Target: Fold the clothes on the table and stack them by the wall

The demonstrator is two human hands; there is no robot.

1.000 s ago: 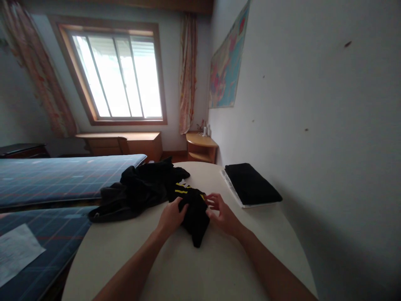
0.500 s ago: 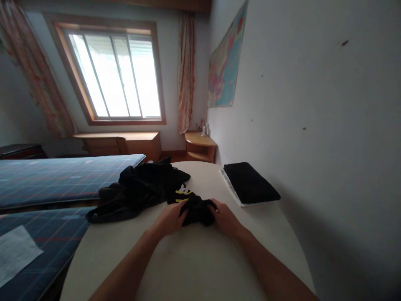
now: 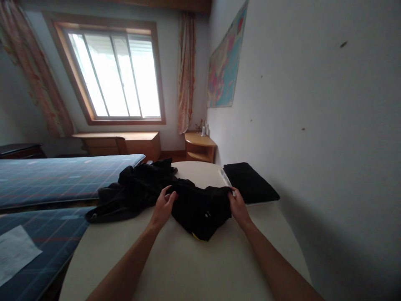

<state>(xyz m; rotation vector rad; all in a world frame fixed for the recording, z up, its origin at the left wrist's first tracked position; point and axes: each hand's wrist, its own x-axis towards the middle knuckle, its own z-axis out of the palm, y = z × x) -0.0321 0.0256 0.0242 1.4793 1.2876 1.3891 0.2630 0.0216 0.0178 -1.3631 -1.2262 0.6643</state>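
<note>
Two beds (image 3: 56, 177) flanked a round pale surface (image 3: 194, 267) under a window (image 3: 114, 75); a folded black pile (image 3: 250, 182) lay at two o'clock. Between the hands lay a black garment (image 3: 200, 209), the left hand (image 3: 163, 207) gripping its nine o'clock edge, the right hand (image 3: 239, 207) pinching its three o'clock edge.

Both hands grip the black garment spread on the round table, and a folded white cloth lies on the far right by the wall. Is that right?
Not quite. In the head view, the folded cloth by the wall is black, not white. The rest holds: the left hand and right hand grip the black garment spread on the round table.
</note>
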